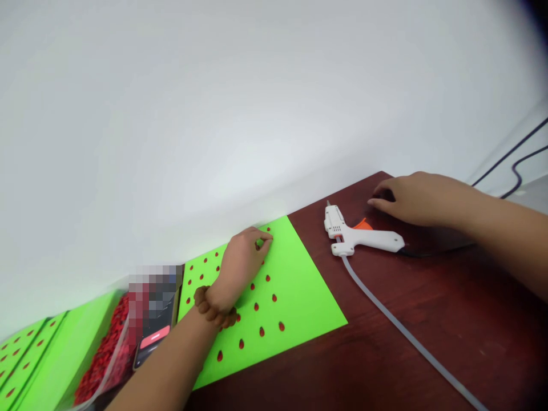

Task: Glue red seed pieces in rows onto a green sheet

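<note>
My left hand (244,265) rests on a bright green paper sheet (302,302), its fingertips pinched together near the sheet's far edge. Whether they hold anything is hidden. A brown bead bracelet (213,305) circles that wrist. Rows of small red teardrop shapes (261,331) dot the sheet. My right hand (417,200) lies on the dark red wooden table (428,325), fingers loosely curled and holding nothing, just behind a white hot glue gun (357,235). The gun lies on its side, with an orange part (363,225) showing behind it. A long translucent glue stick (406,334) extends from its rear.
A black cord (440,250) leaves the glue gun to the right. At the left lie a phone (154,342), a clear bag of red pieces (103,359) and stacked green sheets (55,365). A white wall (257,114) rises behind the table.
</note>
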`<state>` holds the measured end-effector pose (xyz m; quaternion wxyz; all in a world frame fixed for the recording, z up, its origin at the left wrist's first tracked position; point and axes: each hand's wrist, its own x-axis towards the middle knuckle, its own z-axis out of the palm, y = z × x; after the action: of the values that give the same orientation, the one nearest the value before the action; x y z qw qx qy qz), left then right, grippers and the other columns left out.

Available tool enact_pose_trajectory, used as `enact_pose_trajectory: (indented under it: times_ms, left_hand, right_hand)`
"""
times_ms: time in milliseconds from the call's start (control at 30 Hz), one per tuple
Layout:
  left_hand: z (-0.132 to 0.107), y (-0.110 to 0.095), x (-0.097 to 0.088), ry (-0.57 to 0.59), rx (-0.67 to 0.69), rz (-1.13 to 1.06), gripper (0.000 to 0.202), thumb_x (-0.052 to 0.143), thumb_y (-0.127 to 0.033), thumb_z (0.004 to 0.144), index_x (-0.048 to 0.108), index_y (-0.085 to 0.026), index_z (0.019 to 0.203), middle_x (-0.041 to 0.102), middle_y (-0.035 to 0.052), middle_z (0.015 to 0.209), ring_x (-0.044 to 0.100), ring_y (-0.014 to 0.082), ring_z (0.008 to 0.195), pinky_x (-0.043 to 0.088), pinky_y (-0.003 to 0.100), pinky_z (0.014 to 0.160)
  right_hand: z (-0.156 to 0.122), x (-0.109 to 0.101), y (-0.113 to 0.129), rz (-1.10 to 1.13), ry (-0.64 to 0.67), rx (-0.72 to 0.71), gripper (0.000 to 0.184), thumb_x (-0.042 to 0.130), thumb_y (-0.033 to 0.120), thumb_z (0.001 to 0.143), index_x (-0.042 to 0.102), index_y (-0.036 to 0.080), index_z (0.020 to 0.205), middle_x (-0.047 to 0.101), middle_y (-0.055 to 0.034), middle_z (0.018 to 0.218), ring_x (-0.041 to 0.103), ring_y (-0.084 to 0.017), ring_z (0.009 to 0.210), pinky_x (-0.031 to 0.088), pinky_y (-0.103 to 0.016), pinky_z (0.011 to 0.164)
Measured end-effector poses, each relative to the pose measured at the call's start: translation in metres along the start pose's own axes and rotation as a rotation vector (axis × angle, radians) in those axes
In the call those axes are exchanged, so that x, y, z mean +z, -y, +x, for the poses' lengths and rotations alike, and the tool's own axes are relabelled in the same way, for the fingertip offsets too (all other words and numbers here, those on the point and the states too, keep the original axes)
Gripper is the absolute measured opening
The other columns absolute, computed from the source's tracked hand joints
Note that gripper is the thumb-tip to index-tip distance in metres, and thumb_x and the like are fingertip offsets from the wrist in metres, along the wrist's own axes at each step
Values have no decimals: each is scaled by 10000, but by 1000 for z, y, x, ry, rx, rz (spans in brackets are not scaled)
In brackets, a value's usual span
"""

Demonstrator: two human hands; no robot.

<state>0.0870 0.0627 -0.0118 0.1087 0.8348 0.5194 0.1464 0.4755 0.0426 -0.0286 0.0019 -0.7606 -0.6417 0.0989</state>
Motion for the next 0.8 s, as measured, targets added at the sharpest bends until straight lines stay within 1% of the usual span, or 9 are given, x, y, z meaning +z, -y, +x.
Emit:
enact_pose_trajectory:
  times_ms: [200,400,567,800]
  left_hand:
    - [-2,-1,1,2,11,-7,160,639,-210,961,795,-236,986,799,40,1022,710,205,851,562,397,873]
    - [-3,2,2,6,16,-15,154,650,-221,962,799,-228,1003,798,37,1028,704,196,817,552,391,853]
    - [-4,4,4,-5,18,-23,154,655,-217,961,804,-231,996,798,26,1037,705,194,817,551,395,851]
    - [-6,5,5,-11,26,-31,197,646,-184,946,809,-242,1040,797,13,1048,702,177,786,558,387,847]
  right_hand:
    - [-1,-1,0,0,6,-2,527,456,639,950,757,307,1226,793,-102,1189,709,-368,1016,528,-469,754]
    - [-1,-1,2,-5,10,6,533,444,639,958,755,312,1242,788,-98,1212,705,-362,1031,522,-461,761]
    - [0,0,2,-11,8,15,515,458,617,960,760,305,1239,791,-101,1191,708,-351,1009,510,-452,750]
    - [0,-1,2,-4,8,16,482,485,596,975,757,306,1247,786,-107,1186,705,-342,994,502,-448,748]
